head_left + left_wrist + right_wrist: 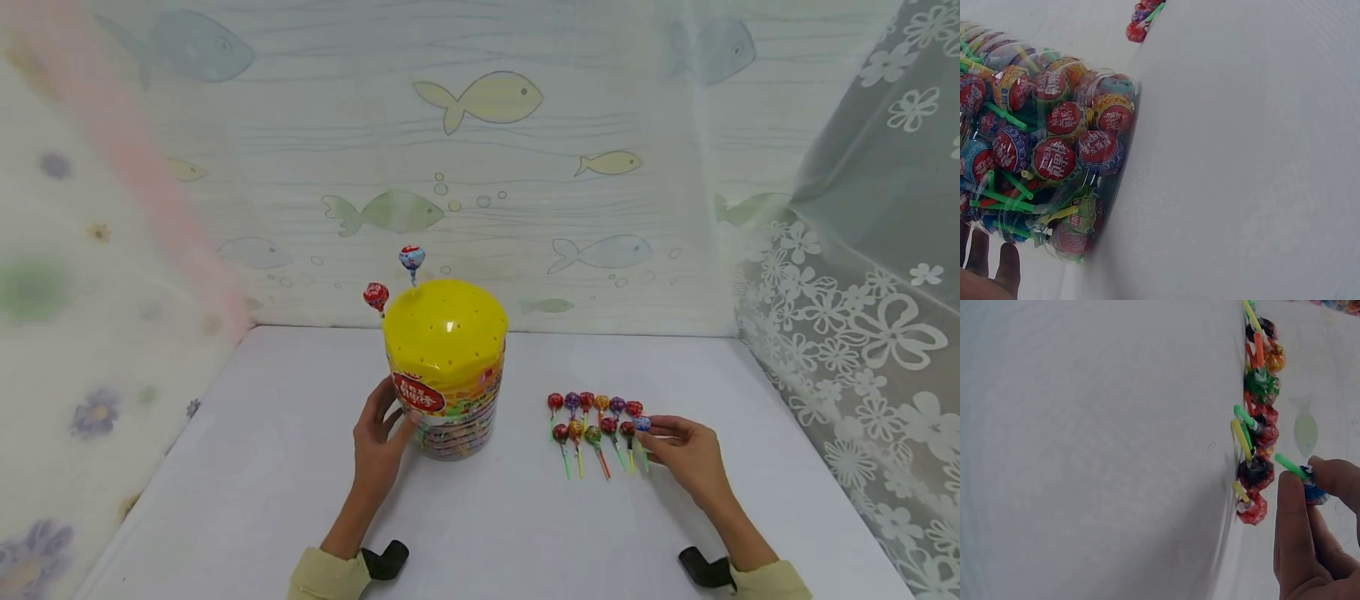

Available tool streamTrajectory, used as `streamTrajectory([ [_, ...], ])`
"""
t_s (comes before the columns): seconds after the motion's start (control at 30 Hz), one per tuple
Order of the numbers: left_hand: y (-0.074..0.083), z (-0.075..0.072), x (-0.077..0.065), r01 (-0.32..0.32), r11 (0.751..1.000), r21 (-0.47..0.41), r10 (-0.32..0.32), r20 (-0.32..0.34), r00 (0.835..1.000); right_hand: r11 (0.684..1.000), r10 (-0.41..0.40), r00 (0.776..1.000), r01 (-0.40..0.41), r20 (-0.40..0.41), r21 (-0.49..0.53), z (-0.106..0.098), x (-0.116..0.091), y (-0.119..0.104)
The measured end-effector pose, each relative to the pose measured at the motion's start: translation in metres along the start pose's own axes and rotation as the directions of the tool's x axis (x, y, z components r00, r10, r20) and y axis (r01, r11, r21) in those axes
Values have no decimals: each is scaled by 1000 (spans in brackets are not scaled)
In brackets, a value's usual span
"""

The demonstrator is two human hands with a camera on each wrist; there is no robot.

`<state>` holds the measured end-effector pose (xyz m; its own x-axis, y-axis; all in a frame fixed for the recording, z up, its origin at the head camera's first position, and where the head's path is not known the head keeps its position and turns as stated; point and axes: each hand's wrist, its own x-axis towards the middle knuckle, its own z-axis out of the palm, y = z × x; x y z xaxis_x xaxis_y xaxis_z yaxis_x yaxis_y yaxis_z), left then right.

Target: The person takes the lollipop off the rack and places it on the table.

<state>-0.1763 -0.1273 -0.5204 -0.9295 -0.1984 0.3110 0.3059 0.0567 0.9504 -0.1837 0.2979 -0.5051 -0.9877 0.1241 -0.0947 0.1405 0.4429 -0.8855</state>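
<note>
A clear plastic jar (457, 437) full of wrapped lollipops, with a yellow lid (450, 325) dotted with small holes, stands on the white table. One red lollipop (376, 295) and one blue lollipop (412, 257) stick up at the lid's far left edge. My left hand (381, 446) holds the jar by its left side, thumb at the front; in the left wrist view fingertips (1008, 265) show beside it. Between thumb and fingers, my right hand (690, 458) pinches a blue-wrapped lollipop (1316, 492) with a green stick, at the right end of two rows of lollipops (592, 435).
The rows lie to the right of the jar, heads away from me and sticks mostly toward me. A fish-print curtain (480, 167) hangs behind the table (510, 533), with a floral sheet (97, 358) on the left and a lace one (862, 358) on the right.
</note>
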Motion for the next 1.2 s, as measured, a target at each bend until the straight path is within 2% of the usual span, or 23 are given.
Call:
streamTrajectory([
  [0.17, 0, 0, 0, -3, 1000, 5, 3, 1, 1000, 995, 88, 996, -87, 17, -38, -2, 1, 2],
  [0.53, -1, 1, -1, -8, 1000, 1, 8, 4, 1000, 977, 192, 981, -191, 7, -100, -7, 5, 4],
  [1.2, 0, 0, -1, 12, 1000, 22, -12, -3, 1000, 977, 164, 986, -157, 40, -142, -7, 7, 4],
])
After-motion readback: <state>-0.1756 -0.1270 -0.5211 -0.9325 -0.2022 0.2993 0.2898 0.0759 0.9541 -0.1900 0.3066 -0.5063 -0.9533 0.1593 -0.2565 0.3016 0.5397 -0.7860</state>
